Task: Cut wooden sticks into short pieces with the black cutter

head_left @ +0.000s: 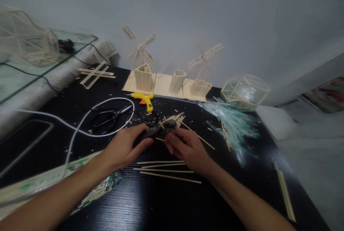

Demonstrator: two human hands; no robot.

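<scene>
My left hand (125,146) is closed around the dark handles of a pair of cutting pliers (150,133), whose head points right. A short pale piece of wood (161,125) shows across the tool near its jaws. Beside the head, my right hand (185,146) is pinched shut, seemingly on a thin wooden stick (159,139) that pokes out left of the fingertips; most of it is hidden. Several loose sticks (166,171) lie on the table just below both hands. Behind the pliers is a pile of short cut sticks (177,118).
A yellow glue gun (145,100), black-handled pliers (114,114) and a looped white cable (88,135) lie left of centre. Stick windmill models (143,75) stand on wooden bases at the back. Plastic wrappers (231,116) and a geometric stick frame (245,89) are at right.
</scene>
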